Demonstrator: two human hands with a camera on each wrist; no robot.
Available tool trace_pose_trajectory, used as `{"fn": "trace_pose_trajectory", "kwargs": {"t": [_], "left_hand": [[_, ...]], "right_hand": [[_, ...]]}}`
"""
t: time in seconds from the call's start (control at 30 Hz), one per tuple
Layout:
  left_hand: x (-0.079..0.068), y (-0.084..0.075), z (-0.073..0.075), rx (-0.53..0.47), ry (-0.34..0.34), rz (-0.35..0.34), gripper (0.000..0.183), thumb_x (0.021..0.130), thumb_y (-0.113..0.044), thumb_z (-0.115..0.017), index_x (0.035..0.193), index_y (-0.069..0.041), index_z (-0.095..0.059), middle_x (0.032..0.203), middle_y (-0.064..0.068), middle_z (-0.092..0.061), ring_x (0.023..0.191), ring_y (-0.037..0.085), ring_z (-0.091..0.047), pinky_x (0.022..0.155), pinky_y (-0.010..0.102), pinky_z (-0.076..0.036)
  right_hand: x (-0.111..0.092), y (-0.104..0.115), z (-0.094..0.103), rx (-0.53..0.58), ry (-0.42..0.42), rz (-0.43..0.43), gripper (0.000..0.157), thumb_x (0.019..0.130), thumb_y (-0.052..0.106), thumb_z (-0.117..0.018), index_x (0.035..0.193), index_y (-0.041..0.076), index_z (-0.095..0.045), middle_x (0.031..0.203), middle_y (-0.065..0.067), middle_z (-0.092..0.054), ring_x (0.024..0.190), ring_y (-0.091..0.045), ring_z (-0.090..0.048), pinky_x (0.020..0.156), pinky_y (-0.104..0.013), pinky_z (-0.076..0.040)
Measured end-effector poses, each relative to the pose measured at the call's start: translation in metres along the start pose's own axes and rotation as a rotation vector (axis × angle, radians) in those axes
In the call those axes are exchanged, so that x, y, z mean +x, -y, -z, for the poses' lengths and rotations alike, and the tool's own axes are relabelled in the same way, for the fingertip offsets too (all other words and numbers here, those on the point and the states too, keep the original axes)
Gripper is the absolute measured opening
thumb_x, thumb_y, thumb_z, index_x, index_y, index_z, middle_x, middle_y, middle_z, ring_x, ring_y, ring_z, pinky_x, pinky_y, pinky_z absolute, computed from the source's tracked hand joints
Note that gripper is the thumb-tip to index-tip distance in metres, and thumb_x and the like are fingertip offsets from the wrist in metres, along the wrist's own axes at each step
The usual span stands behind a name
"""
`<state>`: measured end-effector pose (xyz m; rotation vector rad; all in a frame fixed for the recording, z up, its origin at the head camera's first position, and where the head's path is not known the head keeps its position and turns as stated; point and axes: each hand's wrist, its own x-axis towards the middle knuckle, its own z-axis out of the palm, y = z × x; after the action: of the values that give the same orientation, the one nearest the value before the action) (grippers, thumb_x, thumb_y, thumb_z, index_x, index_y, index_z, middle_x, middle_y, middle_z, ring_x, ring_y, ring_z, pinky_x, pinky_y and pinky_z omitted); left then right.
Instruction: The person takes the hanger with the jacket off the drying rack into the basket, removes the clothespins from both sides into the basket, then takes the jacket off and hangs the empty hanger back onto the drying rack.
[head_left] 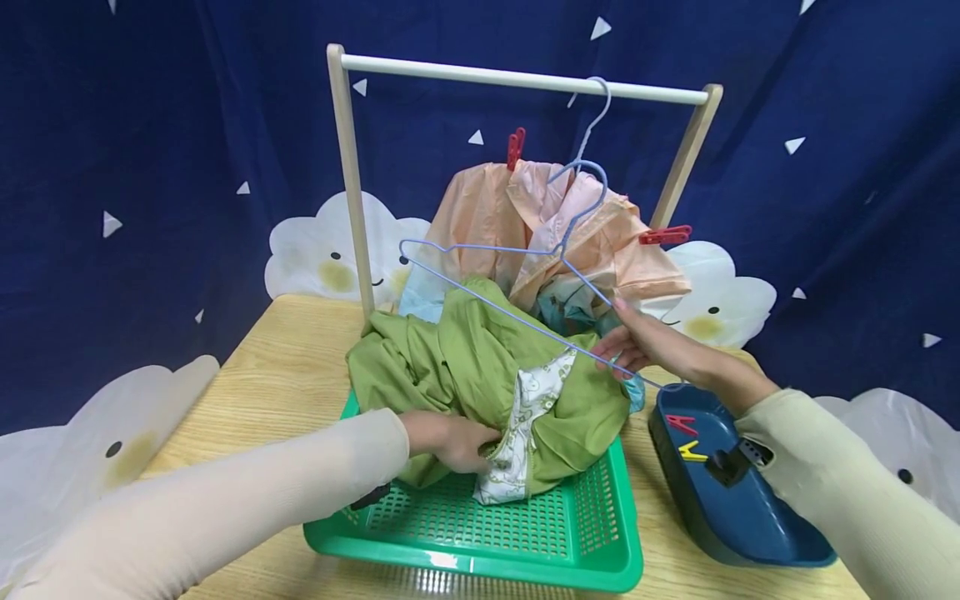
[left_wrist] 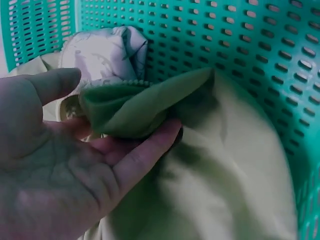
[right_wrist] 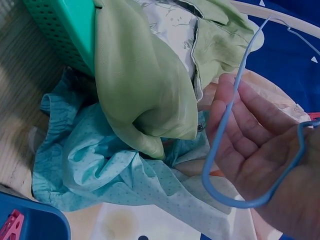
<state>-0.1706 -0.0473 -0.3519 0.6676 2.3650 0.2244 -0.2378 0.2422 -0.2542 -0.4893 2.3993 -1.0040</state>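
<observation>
A pale blue wire clothes hanger (head_left: 497, 248) is held up by my right hand (head_left: 654, 340) at its right end. In the right wrist view, the hanger's wire (right_wrist: 212, 172) loops across the palm and fingertips of that hand (right_wrist: 260, 135). A green garment (head_left: 465, 350) with white patterned cloth (head_left: 534, 392) is heaped in a green basket (head_left: 480, 562). My left hand (head_left: 459, 442) touches the garment's near edge. Seen from the left wrist, this hand (left_wrist: 65, 165) has its fingers against a green fold (left_wrist: 145, 102), with the thumb apart from the cloth.
A wooden rack (head_left: 517, 77) stands behind the basket. On it hangs a peach garment (head_left: 480, 208) with two red clothespins (head_left: 515, 148). A dark blue tub (head_left: 750, 508) with red and yellow clothespins sits right. A light-blue garment (right_wrist: 100, 165) lies beside the basket in the right wrist view.
</observation>
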Motion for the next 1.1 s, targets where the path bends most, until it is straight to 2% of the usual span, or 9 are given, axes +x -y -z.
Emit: {"fn": "trace_pose_trajectory", "kwargs": {"t": [0.3, 0.63, 0.7, 0.77, 0.8, 0.9, 0.93, 1.0, 1.1], "left_hand": [[-0.017, -0.001, 0.012, -0.018, 0.023, -0.037, 0.061, 0.103, -0.041, -0.054, 0.159, -0.026, -0.034, 0.163, -0.002, -0.038, 0.150, 0.022, -0.038, 0.124, 0.042, -0.030], [-0.032, 0.000, 0.021, -0.018, -0.078, -0.084, 0.047, 0.105, -0.034, -0.053, 0.151, -0.025, -0.048, 0.154, 0.001, -0.051, 0.140, 0.024, -0.051, 0.114, 0.042, -0.043], [-0.035, 0.001, 0.024, -0.024, -0.107, -0.107, 0.045, 0.105, -0.033, -0.052, 0.149, -0.023, -0.051, 0.149, 0.002, -0.057, 0.134, 0.022, -0.056, 0.107, 0.040, -0.047], [-0.038, 0.002, 0.027, -0.055, -0.128, -0.135, 0.043, 0.106, -0.031, -0.052, 0.147, -0.019, -0.053, 0.117, 0.002, -0.073, 0.102, 0.018, -0.069, 0.086, 0.037, -0.053], [-0.040, 0.004, 0.028, -0.071, -0.138, -0.150, 0.042, 0.106, -0.030, -0.052, 0.146, -0.018, -0.054, 0.098, 0.000, -0.074, 0.086, 0.016, -0.068, 0.078, 0.034, -0.053], [-0.045, 0.008, 0.032, -0.126, -0.171, -0.200, 0.040, 0.107, -0.027, -0.051, 0.143, -0.013, -0.056, 0.063, -0.006, -0.054, 0.054, 0.009, -0.045, 0.061, 0.029, -0.043], [-0.046, 0.010, 0.033, -0.146, -0.183, -0.214, 0.039, 0.106, -0.026, -0.051, 0.143, -0.012, -0.056, 0.060, -0.007, -0.049, 0.052, 0.007, -0.039, 0.061, 0.028, -0.041], [-0.049, 0.013, 0.036, -0.151, -0.221, -0.233, 0.039, 0.106, -0.026, -0.052, 0.142, -0.011, -0.057, 0.070, -0.006, -0.060, 0.057, 0.005, -0.044, 0.071, 0.029, -0.048], [-0.052, 0.016, 0.040, -0.160, -0.265, -0.233, 0.039, 0.106, -0.026, -0.052, 0.142, -0.011, -0.057, 0.078, -0.002, -0.064, 0.060, 0.006, -0.047, 0.082, 0.036, -0.052]], "right_hand": [[0.003, 0.005, 0.001, -0.002, -0.023, 0.007, 0.098, 0.104, 0.061, -0.001, 0.127, -0.014, -0.060, 0.113, -0.022, -0.072, 0.083, -0.016, -0.070, 0.078, -0.030, -0.057], [0.012, 0.021, 0.006, -0.021, -0.095, 0.009, 0.099, 0.105, 0.061, -0.003, 0.121, -0.015, -0.063, 0.102, -0.017, -0.076, 0.074, -0.013, -0.069, 0.070, -0.031, -0.058], [0.015, 0.025, 0.005, -0.017, -0.117, 0.017, 0.099, 0.105, 0.061, -0.003, 0.119, -0.016, -0.064, 0.096, -0.013, -0.076, 0.071, -0.013, -0.068, 0.066, -0.031, -0.058], [0.018, 0.029, 0.004, -0.014, -0.136, 0.028, 0.099, 0.105, 0.061, -0.004, 0.117, -0.016, -0.065, 0.092, -0.009, -0.077, 0.070, -0.015, -0.069, 0.065, -0.032, -0.058], [0.019, 0.031, 0.004, -0.013, -0.146, 0.031, 0.099, 0.105, 0.061, -0.005, 0.115, -0.016, -0.066, 0.090, -0.008, -0.077, 0.069, -0.016, -0.070, 0.064, -0.032, -0.059], [0.023, 0.036, 0.003, 0.008, -0.164, 0.032, 0.100, 0.105, 0.063, -0.006, 0.113, -0.017, -0.066, 0.087, -0.008, -0.077, 0.066, -0.017, -0.070, 0.062, -0.032, -0.058], [0.024, 0.038, 0.002, 0.015, -0.169, 0.026, 0.101, 0.104, 0.064, -0.007, 0.113, -0.016, -0.067, 0.087, -0.009, -0.077, 0.065, -0.017, -0.070, 0.061, -0.031, -0.058], [0.027, 0.042, 0.003, 0.020, -0.179, 0.017, 0.101, 0.104, 0.065, -0.007, 0.112, -0.016, -0.067, 0.087, -0.011, -0.077, 0.063, -0.016, -0.070, 0.059, -0.030, -0.056], [0.030, 0.047, 0.004, 0.010, -0.192, 0.002, 0.102, 0.104, 0.065, -0.006, 0.112, -0.016, -0.067, 0.088, -0.011, -0.077, 0.062, -0.015, -0.069, 0.059, -0.030, -0.055]]}}
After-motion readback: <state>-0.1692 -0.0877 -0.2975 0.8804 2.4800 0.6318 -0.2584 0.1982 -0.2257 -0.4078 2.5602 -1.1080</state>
